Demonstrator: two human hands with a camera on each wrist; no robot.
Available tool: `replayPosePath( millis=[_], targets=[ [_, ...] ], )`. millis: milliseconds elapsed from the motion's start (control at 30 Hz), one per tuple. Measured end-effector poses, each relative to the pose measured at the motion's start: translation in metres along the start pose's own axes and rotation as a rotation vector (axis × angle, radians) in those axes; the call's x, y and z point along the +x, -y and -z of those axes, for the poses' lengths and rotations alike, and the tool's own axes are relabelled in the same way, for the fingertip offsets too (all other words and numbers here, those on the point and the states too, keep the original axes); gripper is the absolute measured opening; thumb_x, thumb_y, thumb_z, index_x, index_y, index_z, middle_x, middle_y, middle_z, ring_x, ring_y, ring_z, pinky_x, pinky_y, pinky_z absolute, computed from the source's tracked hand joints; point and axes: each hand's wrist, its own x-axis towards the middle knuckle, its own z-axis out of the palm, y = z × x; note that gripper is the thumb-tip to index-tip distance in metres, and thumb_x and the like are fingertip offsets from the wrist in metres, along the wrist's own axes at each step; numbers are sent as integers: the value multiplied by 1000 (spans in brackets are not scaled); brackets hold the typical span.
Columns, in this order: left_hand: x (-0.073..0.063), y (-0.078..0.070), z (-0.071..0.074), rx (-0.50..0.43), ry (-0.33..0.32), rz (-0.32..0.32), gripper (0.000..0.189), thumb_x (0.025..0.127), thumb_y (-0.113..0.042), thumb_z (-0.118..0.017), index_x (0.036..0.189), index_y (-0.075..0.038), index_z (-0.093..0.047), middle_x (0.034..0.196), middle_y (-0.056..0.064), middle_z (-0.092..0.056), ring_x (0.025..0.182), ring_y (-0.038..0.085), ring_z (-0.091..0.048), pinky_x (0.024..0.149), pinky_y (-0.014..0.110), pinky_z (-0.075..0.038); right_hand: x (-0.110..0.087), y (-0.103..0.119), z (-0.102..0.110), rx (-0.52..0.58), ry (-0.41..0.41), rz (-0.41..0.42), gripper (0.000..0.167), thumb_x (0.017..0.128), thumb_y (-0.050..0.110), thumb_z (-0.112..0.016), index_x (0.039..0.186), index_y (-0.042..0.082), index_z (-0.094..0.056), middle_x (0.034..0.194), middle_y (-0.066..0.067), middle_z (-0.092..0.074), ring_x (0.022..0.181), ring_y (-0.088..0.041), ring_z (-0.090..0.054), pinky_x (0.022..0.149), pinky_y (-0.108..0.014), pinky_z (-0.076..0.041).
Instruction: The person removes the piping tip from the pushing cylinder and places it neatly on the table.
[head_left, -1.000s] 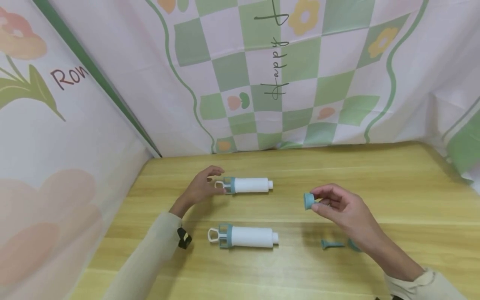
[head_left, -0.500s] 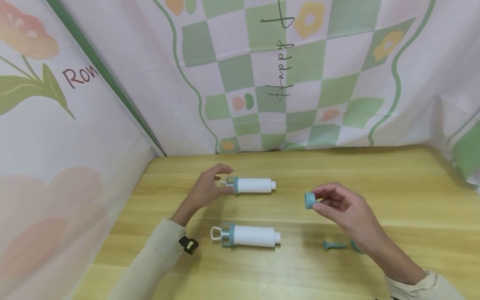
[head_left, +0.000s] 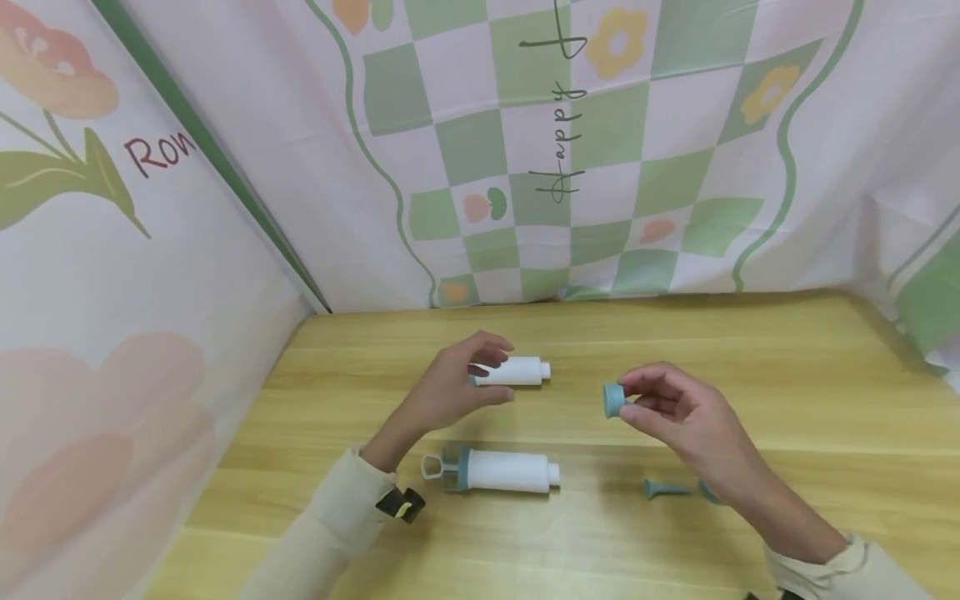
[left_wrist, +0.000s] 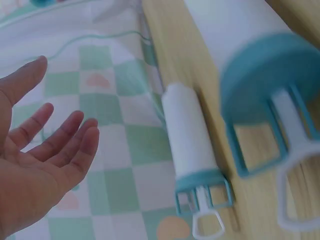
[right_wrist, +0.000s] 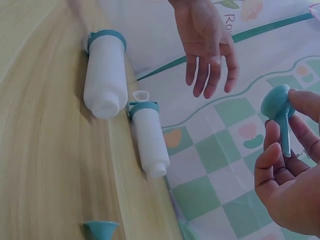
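Observation:
My right hand [head_left: 693, 421] pinches a small teal piece [head_left: 612, 401] with a round cup and a narrow stem [right_wrist: 285, 135], held up over the table. My left hand [head_left: 448, 387], fingers apart and holding nothing, is above the far white syringe-like tube [head_left: 522, 372] and hides its handle end in the head view. In the left wrist view this tube [left_wrist: 189, 132] shows a teal collar and white pull loop. A matching tube [head_left: 508, 472] lies nearer, its loop [head_left: 431, 467] pointing left.
Below my right hand lies a teal funnel-shaped piece [head_left: 666, 488]. Beside it, a rounded teal piece [head_left: 708, 493] is partly hidden by the wrist. The wooden table [head_left: 600, 550] meets a checkered cloth [head_left: 570, 192] at the back and a flowered cloth [head_left: 112, 292] at the left.
My left hand has moved right, from the far tube's handle end to above its barrel. The right hand holds the teal piece nearly still. Both tubes lie in place.

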Motion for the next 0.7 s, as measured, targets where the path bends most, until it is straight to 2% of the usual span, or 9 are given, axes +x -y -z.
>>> replayPosePath(
  millis=[200,367,567,700],
  targets=[
    [2,-13,-10,-31,-5,-29,47,83,-7,-82,125,-9,-60,106,2,-67,100,14,-64,90,31,-52,1,2,-2,0,8,9,24,94,-2,-66,117,-2,-61,102,-12,-67,87,-20,-66,75,-25,-56],
    [-1,-21,-18,-57,-7,-66,46,82,-5,-82,122,-8,-61,102,2,-67,97,12,-64,89,33,-54,2,1,-5,17,8,4,24,93,-3,-67,116,-3,-61,102,-12,-67,86,-21,-66,74,-26,-56],
    [-2,-31,-30,-62,47,-130,44,82,-6,-83,121,-6,-61,104,3,-67,96,9,-64,89,27,-53,2,2,-9,24,14,11,23,93,-3,-67,115,-3,-61,103,-13,-66,85,-21,-66,74,-26,-56],
    [-2,-36,-36,-69,48,-146,42,83,-8,-83,120,-7,-62,104,2,-67,94,7,-64,87,24,-53,3,3,-11,13,18,22,22,93,-3,-67,115,-2,-61,103,-13,-66,85,-20,-66,74,-26,-56]
  ],
)
